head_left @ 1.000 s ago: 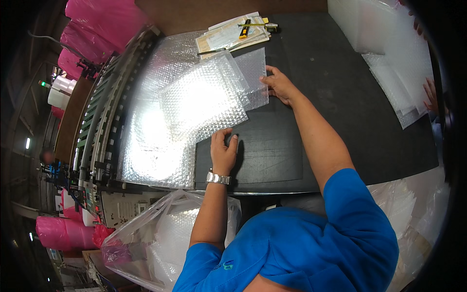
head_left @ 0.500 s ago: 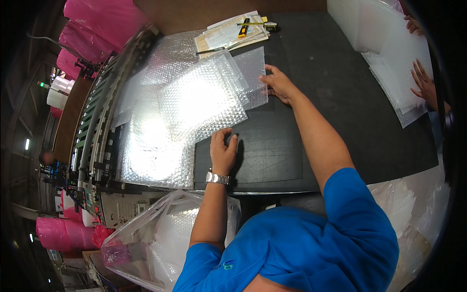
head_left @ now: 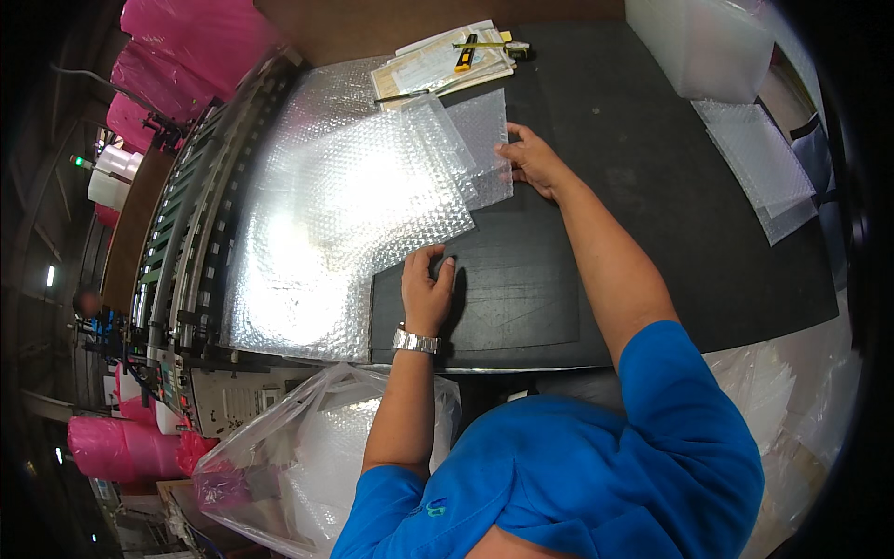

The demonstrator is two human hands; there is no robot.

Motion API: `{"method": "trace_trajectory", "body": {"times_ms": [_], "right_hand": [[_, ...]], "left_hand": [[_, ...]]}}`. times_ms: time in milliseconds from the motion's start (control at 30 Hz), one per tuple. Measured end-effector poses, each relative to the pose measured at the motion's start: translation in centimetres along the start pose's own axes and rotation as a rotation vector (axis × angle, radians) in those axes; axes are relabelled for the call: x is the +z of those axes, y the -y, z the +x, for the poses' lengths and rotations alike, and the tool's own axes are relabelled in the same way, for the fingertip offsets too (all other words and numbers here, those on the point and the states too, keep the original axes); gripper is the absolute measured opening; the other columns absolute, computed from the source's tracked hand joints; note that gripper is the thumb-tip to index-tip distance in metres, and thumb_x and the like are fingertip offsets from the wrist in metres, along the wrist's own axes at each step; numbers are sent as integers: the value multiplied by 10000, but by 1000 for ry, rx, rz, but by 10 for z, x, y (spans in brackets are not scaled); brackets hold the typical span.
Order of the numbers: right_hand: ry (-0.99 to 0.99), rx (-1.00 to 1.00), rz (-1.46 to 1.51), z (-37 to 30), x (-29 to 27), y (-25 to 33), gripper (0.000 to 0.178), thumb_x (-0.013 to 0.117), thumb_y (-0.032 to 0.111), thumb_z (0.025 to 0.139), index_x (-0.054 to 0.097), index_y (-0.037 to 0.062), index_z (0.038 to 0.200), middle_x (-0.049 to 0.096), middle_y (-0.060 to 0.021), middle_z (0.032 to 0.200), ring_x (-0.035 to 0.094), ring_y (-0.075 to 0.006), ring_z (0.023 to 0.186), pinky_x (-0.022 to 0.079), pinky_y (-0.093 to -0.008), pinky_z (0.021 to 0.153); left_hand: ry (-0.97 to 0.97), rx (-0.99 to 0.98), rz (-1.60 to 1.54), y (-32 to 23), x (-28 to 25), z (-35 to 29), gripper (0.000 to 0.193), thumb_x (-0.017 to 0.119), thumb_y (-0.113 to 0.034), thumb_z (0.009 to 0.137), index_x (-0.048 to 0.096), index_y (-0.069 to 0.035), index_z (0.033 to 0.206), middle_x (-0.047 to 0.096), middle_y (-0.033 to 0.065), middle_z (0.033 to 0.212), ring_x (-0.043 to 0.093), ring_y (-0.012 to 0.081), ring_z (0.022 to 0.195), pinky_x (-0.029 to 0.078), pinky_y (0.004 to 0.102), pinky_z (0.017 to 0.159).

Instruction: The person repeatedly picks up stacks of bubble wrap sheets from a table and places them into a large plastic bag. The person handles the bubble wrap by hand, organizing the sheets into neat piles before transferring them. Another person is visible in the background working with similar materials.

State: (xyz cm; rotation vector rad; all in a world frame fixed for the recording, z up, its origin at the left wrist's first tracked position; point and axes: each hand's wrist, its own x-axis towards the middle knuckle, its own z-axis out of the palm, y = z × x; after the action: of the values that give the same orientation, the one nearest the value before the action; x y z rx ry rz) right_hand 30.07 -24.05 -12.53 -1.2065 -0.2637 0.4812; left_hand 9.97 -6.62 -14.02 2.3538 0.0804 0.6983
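My right hand (head_left: 535, 163) pinches the right edge of a clear bubble wrap sheet (head_left: 482, 140), thumb and fingertips at its border. Overlapping that sheet on the left is a larger, glossy bubble wrap piece (head_left: 410, 177), tilted across the table. My left hand (head_left: 426, 291), a metal watch at its wrist, hovers or rests just below this piece's lower corner. Its fingers are loosely curled with a gap to the thumb, and nothing shows in them. A wide bubble wrap layer (head_left: 298, 307) lies beneath, at the table's left side.
A roller machine (head_left: 182, 242) borders the dark table (head_left: 652, 233) on the left. At the back lie papers (head_left: 433, 65), a yellow cutter (head_left: 467, 53) and a tape measure (head_left: 518, 51). Far right are stacked bubble wrap sheets (head_left: 759, 163) and a translucent bundle (head_left: 703, 47). A clear bag (head_left: 270, 447) sits below.
Another person's hands at the far right have left the view, and the large translucent sheet there is gone. The pale sheet beside the rollers no longer shows. Both my hands have stayed put.
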Motion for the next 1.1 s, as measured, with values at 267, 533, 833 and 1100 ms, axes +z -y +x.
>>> {"method": "trace_trajectory", "body": {"times_ms": [267,533,833,1100], "right_hand": [[-2,-3,-24,3,-3,-4,634,603,195,821,239,46,1319,524,-113,1052,552,-164,868,503,-307,693],[-279,59,69,1,15,2,549,570,148,831,287,23,1284,512,-131,1093,549,-209,910,478,-345,776],[96,-15,62,7,0,-8,411,483,-14,799,390,-5,1200,535,-130,1013,563,-194,872,498,-350,736],[-95,-55,-57,6,47,4,644,690,132,701,323,-19,1208,520,-159,1070,560,-229,918,490,-351,752]], "left_hand": [[6,-13,4,1,0,-1,200,586,-167,774,576,-43,931,564,124,932,528,281,879,417,358,765],[-282,126,248,6,-38,18,283,600,-164,748,548,-28,991,538,156,999,480,315,962,363,413,847],[-196,-482,712,87,-108,70,686,524,-536,762,360,-143,1301,260,239,1346,224,342,1271,143,591,982],[150,-289,617,71,-56,55,747,533,-624,697,402,-152,1261,364,155,1297,284,315,1245,55,621,993]]}}
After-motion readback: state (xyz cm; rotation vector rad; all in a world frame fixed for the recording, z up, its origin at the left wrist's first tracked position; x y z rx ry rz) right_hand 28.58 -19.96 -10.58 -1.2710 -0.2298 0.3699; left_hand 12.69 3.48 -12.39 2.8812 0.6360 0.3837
